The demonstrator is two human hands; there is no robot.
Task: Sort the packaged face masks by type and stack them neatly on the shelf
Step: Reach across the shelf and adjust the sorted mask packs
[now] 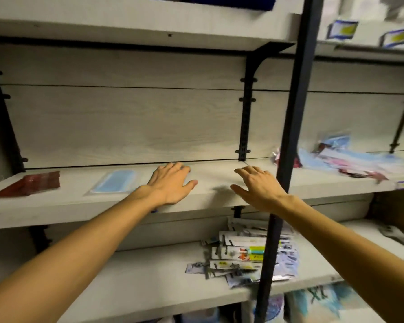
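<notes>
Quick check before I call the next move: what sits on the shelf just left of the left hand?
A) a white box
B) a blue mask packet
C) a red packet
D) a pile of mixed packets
B: the blue mask packet lies flat just left of the left hand; the red packet lies farther left, and the mixed pile is off to the right.

Left of the fingers lie one red mask pack (30, 184) and one blue mask pack (116, 183); right, an uncountable mask pile (350, 159).
</notes>
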